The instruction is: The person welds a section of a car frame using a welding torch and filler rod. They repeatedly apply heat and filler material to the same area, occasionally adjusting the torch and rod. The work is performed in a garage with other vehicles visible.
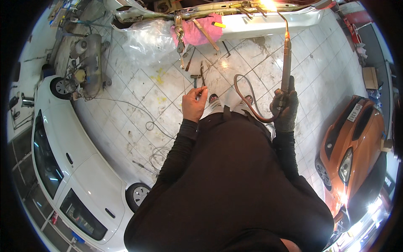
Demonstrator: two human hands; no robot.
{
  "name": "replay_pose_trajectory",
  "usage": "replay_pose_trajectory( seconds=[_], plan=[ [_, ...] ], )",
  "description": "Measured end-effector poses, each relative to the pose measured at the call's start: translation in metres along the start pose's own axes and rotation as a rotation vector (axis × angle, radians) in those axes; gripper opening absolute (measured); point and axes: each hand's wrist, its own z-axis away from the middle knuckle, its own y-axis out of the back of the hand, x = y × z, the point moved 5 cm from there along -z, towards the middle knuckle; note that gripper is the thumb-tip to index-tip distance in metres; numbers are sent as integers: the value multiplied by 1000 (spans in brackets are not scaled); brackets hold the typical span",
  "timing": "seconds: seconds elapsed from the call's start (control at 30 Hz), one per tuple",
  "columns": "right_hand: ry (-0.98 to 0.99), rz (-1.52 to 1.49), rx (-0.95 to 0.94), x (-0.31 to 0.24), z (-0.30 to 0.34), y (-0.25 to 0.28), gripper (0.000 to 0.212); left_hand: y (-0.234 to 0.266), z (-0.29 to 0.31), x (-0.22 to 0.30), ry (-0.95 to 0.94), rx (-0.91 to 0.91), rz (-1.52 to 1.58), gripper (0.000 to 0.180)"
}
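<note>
My right hand, in a dark glove, is wrapped round the handle of a gas torch. The torch points up and away, and its bent thin tip ends by a bright flame at the white car body panel. A brown hose loops from the handle. My bare left hand is closed, thumb and fingertips pressed together. Dark, slender pliers show just beyond its fingertips; whether the fingers grip them or something else I cannot tell.
A clamp with chain, a pink cloth and a wooden-handled tool hang at the panel. Clear plastic sheeting lies left. A hammer and cables are on the tiles. White car left, orange car right.
</note>
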Motion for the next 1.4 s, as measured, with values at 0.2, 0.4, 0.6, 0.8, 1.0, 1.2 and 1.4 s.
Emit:
replay_pose_trajectory(
  seconds=[0.2, 0.4, 0.6, 0.8, 1.0, 1.2, 1.4],
  plan=[
    [47, 80, 40, -4, 16, -7, 69, 3, 0, 3, -63, -17, -21, 26],
    [51, 52, 35, -8, 24, -11, 67, 2, -2, 0, -173, 11, -80, 25],
    [45, 47, 55, -4, 33, -4, 66, 1, -1, 1, -162, 15, -74, 25],
    [54, 73, 92, -4, 42, 3, 68, 2, 1, 3, -147, -3, -115, 24],
    [46, 30, 87, -5, 44, 15, 70, -2, 2, 4, -109, -52, -196, 29],
    [9, -8, 35, -7, 28, 36, 65, -8, 2, -6, -58, 14, -29, 25],
    [-85, -4, -33, -14, -2, 35, 65, 4, 3, -21, 142, 110, 190, 30]
  ],
)
